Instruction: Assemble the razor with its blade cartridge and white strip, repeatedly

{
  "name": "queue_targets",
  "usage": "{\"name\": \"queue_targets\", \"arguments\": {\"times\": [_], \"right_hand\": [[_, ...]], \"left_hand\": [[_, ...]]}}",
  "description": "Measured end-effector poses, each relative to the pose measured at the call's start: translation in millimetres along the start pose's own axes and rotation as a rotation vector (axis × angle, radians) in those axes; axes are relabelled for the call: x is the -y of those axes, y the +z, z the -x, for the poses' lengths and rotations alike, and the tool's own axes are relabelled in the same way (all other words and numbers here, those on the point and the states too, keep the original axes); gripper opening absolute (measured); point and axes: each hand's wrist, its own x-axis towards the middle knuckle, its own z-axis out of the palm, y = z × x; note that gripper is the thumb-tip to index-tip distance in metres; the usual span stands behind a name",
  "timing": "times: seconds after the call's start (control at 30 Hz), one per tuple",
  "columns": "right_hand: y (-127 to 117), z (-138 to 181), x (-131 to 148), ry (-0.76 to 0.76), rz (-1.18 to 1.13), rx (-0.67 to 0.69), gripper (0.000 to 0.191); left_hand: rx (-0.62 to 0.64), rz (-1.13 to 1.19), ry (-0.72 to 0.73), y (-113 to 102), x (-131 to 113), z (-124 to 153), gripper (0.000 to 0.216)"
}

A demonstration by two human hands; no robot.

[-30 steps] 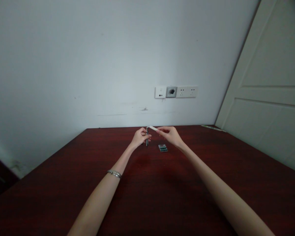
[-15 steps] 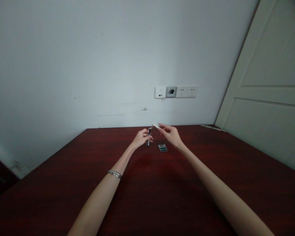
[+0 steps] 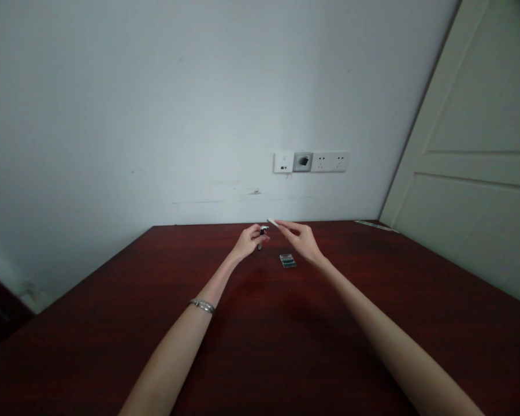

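Observation:
My left hand is closed around a slim dark stick-like device, held nearly upright above the far part of the dark red table. My right hand pinches a small white flat piece between thumb and fingers, its tip just right of the device's top. A small clear box with teal contents lies on the table below my right hand. A metal bracelet circles my left wrist.
A white wall stands behind the table with a row of sockets and switches. A white door is at the right. A thin pale strip lies at the table's far right corner.
My left hand has tilted and raised the dark device a little, so less of it shows below the fingers. My right hand with the white piece has drawn slightly away to the right.

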Motion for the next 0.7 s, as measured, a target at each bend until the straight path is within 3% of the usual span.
{"name": "queue_targets", "arguments": {"times": [0.17,0.37,0.53,0.7], "right_hand": [[-20.0,-6.1,5.5,-0.019,-0.042,0.141,0.035],[-20.3,-4.4,17.5,-0.103,-0.052,0.306,0.03],[-20.0,-4.8,13.8,-0.156,0.112,0.337,0.027],[-34.7,-8.5,10.0,-0.128,0.234,0.35,0.025]], "left_hand": [[0.016,-0.082,0.03,-4.0,3.7,-1.3,0.02],[0.077,-0.106,0.067,-3.4,-0.1,1.8,0.019],[0.132,-0.153,0.035,-3.9,-4.9,3.3,0.017],[0.156,-0.161,0.011,-3.3,-7.7,3.0,0.016]]}}
